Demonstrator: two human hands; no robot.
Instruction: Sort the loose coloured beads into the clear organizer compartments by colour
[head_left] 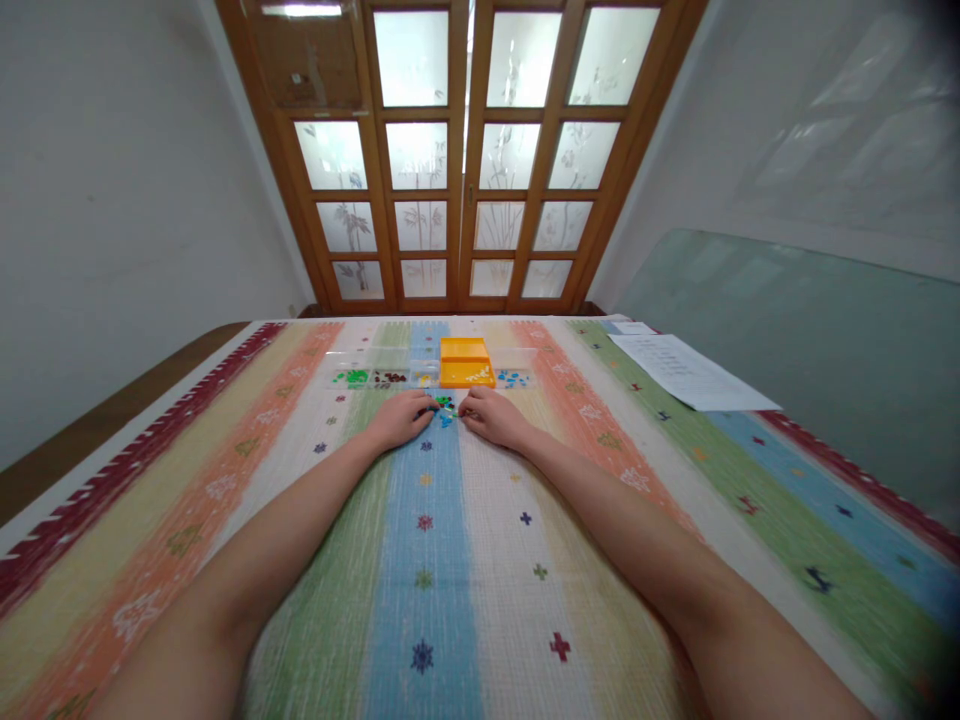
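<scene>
Both my hands meet over a small pile of mixed pieces (pixel 445 403), in green, dark, blue and white, on the striped tablecloth (pixel 431 610). My left hand (pixel 403 418) lies at the pile's left edge, its fingers curled and drawn together at the pieces. From the right side, my right hand (pixel 491 416) pinches beside the same pile. What either hand has between its fingertips is too small to make out. Just beyond stands an open orange box (pixel 466 360) holding some pale pieces.
Clear boxes with green pieces (pixel 352 377), brown pieces (pixel 390 378), yellow pieces (pixel 424 380) and blue pieces (pixel 512 379) flank the orange box. Printed sheets of paper (pixel 686 370) lie at the right. A greenish panel (pixel 810 340) leans along the right wall.
</scene>
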